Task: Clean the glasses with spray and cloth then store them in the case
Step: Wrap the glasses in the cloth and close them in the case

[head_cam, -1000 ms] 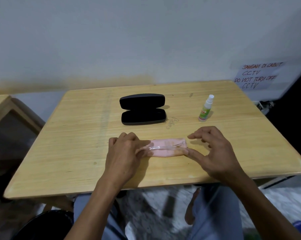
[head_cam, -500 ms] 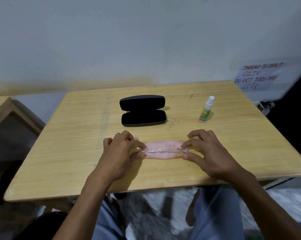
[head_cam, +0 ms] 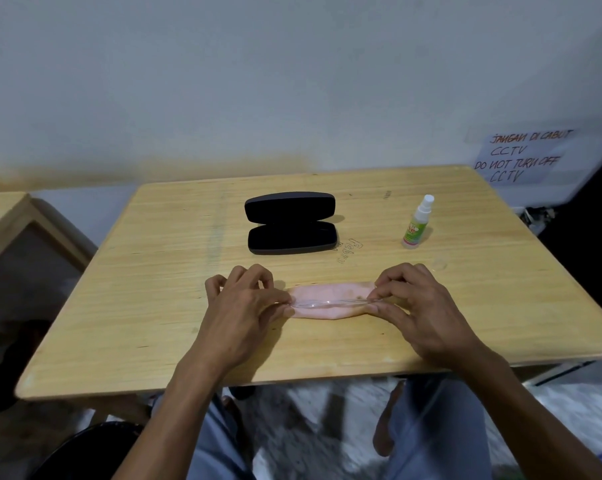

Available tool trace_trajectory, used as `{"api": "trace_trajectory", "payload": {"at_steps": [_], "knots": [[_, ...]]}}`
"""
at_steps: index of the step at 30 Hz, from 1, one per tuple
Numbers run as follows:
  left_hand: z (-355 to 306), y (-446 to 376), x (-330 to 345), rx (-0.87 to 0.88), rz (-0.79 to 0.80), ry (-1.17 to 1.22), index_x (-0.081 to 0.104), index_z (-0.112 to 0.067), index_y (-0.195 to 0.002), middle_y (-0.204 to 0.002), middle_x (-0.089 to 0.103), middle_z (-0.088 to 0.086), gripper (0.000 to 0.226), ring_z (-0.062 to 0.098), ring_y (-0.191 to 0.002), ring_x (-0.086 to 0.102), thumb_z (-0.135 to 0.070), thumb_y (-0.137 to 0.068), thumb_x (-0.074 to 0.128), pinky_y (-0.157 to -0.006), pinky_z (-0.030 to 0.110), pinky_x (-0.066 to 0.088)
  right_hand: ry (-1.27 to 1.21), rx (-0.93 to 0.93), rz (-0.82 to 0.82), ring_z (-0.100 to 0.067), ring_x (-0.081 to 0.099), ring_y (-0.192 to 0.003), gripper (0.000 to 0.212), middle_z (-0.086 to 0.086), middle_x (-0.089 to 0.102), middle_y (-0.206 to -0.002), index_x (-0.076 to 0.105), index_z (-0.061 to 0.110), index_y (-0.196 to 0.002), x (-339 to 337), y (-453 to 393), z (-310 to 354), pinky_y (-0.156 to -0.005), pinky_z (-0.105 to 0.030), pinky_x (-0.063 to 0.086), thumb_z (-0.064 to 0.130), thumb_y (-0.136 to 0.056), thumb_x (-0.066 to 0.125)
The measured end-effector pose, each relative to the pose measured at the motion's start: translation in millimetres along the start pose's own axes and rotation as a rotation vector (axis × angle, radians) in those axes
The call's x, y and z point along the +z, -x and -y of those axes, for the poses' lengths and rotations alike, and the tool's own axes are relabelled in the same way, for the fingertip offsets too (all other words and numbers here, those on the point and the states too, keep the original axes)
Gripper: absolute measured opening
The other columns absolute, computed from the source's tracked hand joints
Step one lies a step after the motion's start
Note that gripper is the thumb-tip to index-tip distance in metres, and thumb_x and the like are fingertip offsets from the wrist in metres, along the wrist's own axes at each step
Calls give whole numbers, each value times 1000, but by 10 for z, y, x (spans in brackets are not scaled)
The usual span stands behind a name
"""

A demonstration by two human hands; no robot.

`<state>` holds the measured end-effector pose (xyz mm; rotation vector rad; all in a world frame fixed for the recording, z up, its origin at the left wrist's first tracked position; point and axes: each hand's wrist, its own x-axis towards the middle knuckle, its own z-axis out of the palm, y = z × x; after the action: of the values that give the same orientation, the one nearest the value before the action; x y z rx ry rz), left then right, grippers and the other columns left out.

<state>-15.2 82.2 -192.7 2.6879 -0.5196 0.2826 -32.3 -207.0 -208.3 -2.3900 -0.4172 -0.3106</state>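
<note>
Left hand (head_cam: 244, 313) and right hand (head_cam: 421, 306) pinch the clear glasses (head_cam: 330, 304) over the pink cloth (head_cam: 327, 296) (case (head_cam: 291, 223) open behind).

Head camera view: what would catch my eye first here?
Two bare hands, left hand and right hand, pinch the ends of a folded pink cloth near the wooden table's front edge. Behind it lies an open black hard glasses case, with a small white-capped spray bottle to its right.
</note>
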Motion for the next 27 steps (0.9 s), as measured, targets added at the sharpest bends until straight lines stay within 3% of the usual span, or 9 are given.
{"api": "trace_trajectory", "payload": {"at_steps": [7, 12, 16, 18, 24, 27], "knots": [[154, -135, -148, -34, -72, 80, 77, -43, -95, -98, 52, -18, 31, 9, -97, 46, -59, -80, 55, -85, 33, 17, -72, -37, -58, -17, 57, -97, 12, 12, 62, -98, 78, 22, -93, 13, -254, 94, -84, -10, 38, 28, -83, 77], [258, -304, -272, -47, -131, 91, 77, -44, -92, -96, 51, -18, 32, 7, -96, 44, -60, -79, 54, -87, 34, 18, -131, -72, -119, -19, 57, -98, 14, 10, 64, -97, 78, 22, -92, 51, -528, 141, -85, -19, 41, 32, -83, 74], [384, -534, -331, -52, -188, 56, 78, -40, -91, -96, 51, -15, 25, 10, -96, 45, -53, -81, 59, -86, 36, 18, -142, -73, -146, -7, 52, -100, 11, 16, 59, -96, 78, 23, -92, 113, -851, 136, -84, -9, 37, 29, -83, 77], [465, -660, -324, -68, -192, 39, 78, -40, -92, -96, 50, -14, 20, 10, -96, 44, -50, -83, 63, -87, 36, 18, -135, -64, -143, -9, 52, -100, 11, 15, 58, -96, 78, 23, -92, 170, -1006, 102, -83, -8, 36, 29, -83, 77], [651, -890, -172, -99, -138, 22, 78, -41, -97, -99, 50, -14, 18, 13, -102, 47, -46, -88, 64, -87, 33, 15, -106, -24, -85, -18, 53, -103, 13, 6, 60, -99, 77, 20, -93, 347, -1243, -70, -83, -23, 43, 28, -84, 78], [694, -929, -108, -107, -123, 23, 78, -40, -98, -99, 50, -14, 19, 12, -102, 47, -47, -87, 65, -87, 33, 16, -88, -20, -76, -17, 54, -102, 13, 6, 61, -99, 78, 19, -93, 404, -1270, -133, -81, -14, 39, 27, -83, 79]]}}
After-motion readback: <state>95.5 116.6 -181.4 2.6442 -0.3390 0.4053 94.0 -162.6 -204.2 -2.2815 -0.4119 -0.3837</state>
